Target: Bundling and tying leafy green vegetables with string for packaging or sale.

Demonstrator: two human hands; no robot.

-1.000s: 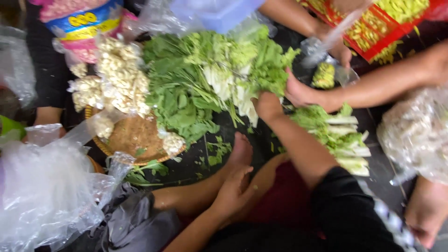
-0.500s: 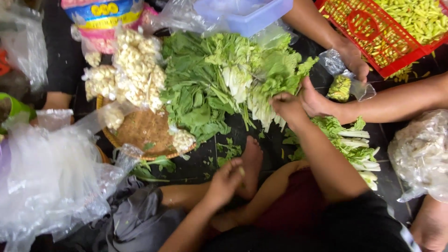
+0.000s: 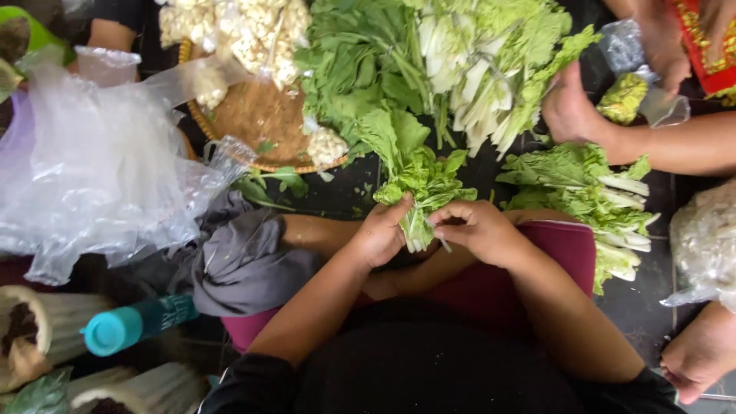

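My left hand (image 3: 381, 232) and my right hand (image 3: 477, 227) meet over my lap, both closed around the stem end of a small bunch of leafy greens (image 3: 420, 182). Its leaves point away from me toward a big heap of green leaves and white-stemmed greens (image 3: 437, 65). A second bundle of white-stemmed greens (image 3: 594, 192) lies just right of my right hand.
Another person's hand (image 3: 569, 110) reaches into the heap from the right; another hand (image 3: 699, 354) shows at the lower right. A woven tray (image 3: 257, 123) holds bags of white pieces (image 3: 238, 34). Clear plastic bags (image 3: 92, 165), a grey cloth (image 3: 245, 257) and a teal-capped bottle (image 3: 134, 326) lie left.
My right hand came back from the heap with a bunch of greens and my left hand rose to meet it. The view shifted toward the heap.
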